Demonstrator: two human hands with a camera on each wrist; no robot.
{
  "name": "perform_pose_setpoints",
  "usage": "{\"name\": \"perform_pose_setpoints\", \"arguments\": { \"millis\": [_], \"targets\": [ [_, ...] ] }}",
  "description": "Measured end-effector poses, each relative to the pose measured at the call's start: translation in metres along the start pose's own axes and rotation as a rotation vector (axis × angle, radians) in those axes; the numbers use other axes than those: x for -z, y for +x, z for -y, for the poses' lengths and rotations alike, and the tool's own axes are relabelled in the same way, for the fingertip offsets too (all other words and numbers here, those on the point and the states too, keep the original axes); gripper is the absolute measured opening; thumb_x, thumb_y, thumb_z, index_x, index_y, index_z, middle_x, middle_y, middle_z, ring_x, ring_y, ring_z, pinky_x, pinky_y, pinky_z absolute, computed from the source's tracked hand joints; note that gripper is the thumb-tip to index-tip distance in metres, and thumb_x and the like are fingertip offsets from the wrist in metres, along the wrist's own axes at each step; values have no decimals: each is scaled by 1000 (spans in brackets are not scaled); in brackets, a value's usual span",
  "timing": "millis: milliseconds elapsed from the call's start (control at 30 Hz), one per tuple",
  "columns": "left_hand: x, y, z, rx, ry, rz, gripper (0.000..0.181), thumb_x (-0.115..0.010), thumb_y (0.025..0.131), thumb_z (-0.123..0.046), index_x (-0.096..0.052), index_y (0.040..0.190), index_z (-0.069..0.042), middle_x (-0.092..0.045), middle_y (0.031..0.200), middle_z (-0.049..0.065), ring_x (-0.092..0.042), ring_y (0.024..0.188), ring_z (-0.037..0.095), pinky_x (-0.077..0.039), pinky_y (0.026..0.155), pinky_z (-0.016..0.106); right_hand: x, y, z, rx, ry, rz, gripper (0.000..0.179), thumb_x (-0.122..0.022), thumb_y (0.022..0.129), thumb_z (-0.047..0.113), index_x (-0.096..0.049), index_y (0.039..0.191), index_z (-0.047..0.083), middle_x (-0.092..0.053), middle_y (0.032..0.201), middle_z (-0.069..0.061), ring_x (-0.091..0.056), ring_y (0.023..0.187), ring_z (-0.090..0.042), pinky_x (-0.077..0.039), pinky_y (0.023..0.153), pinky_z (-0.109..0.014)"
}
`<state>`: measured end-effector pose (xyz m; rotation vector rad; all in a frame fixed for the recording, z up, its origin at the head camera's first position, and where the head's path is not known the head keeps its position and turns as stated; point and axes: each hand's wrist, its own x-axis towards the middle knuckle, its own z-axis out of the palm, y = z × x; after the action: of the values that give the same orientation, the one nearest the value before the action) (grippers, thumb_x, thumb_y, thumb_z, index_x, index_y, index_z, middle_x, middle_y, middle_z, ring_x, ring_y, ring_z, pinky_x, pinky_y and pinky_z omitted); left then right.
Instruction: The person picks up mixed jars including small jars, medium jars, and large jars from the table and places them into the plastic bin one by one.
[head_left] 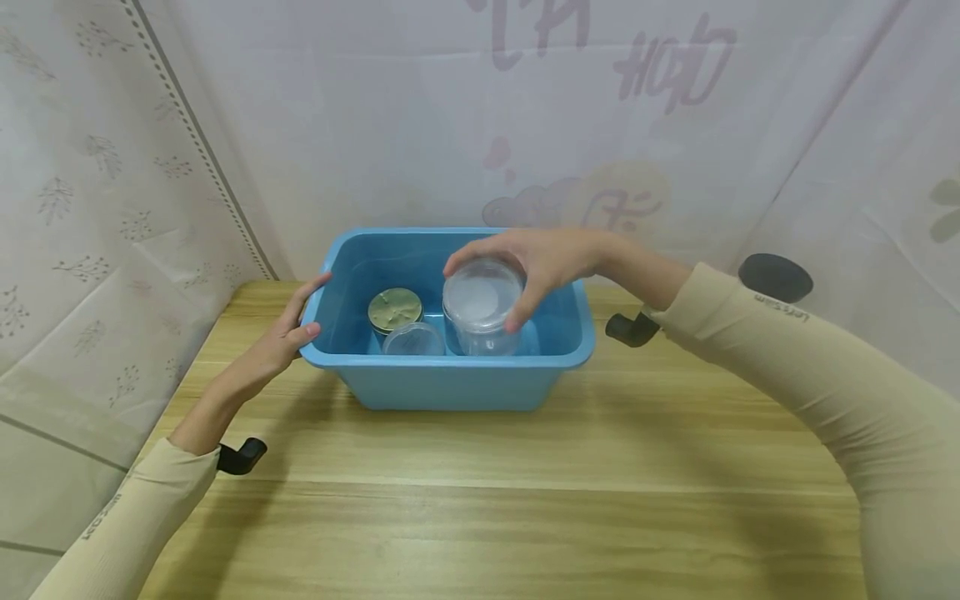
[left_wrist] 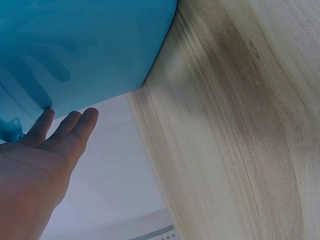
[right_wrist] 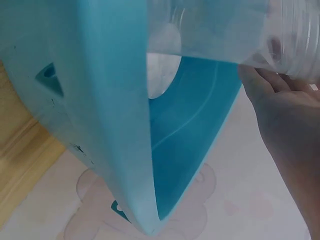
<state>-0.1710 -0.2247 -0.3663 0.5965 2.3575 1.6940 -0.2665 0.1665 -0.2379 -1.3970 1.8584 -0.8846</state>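
A blue plastic tub (head_left: pixel 442 385) stands on the wooden table. My left hand (head_left: pixel 281 333) holds the tub's left rim, thumb and index finger on top; in the left wrist view, other fingers (left_wrist: pixel 82 130) lie under the rim against the outer wall. Over the tub's right half, my right hand (head_left: pixel 551 258) grips a clear plastic jar (head_left: pixel 483 296) with a clear lid, thumb on the near side and fingers on the far side. Inside the tub at left sit a can with a gold-green top (head_left: pixel 395 310) and a clear round container (head_left: pixel 414 340), partly hidden by the front rim.
The wooden table (head_left: pixel 480 517) extends in front of the tub and to both sides. Behind it hangs a pale printed curtain (head_left: pixel 420 125). In the right wrist view, a white round surface (right_wrist: pixel 162 65) shows inside the tub, below the jar.
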Motion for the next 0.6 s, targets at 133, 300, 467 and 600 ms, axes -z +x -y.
{"name": "perform_pose_setpoints", "arguments": {
  "millis": [133,300,467,600],
  "targets": [
    [-1,0,1,-2,4,-2,70,-42,106,-24,-4,164,-28,-3,163,18,-34,132,53,-40,94,63,-1,2,-3,19,3,45,85,-90,78,10,-45,150,12,-48,146,-7,-46,127,-23,-45,96,-48],
    [0,0,2,-4,-2,-2,70,-43,106,-26,-4,164,-29,-1,164,16,-34,132,53,-41,94,62,-3,4,-4,24,18,69,86,-90,79,12,-44,151,12,-48,146,-6,-45,128,-29,-42,98,-53],
    [0,0,2,-10,-1,-1,70,-42,106,-25,-5,164,-29,0,164,15,-33,132,53,-42,93,58,-3,5,-6,29,19,67,86,-91,79,15,-45,151,12,-49,145,-7,-44,128,-38,-40,98,-60],
    [1,0,2,-12,4,0,69,-42,106,-26,-5,164,-29,-1,164,15,-33,132,52,-43,93,55,-3,5,-7,20,5,69,86,-91,78,17,-45,151,13,-48,145,-5,-43,128,-37,-41,97,-60]
  ]
}}
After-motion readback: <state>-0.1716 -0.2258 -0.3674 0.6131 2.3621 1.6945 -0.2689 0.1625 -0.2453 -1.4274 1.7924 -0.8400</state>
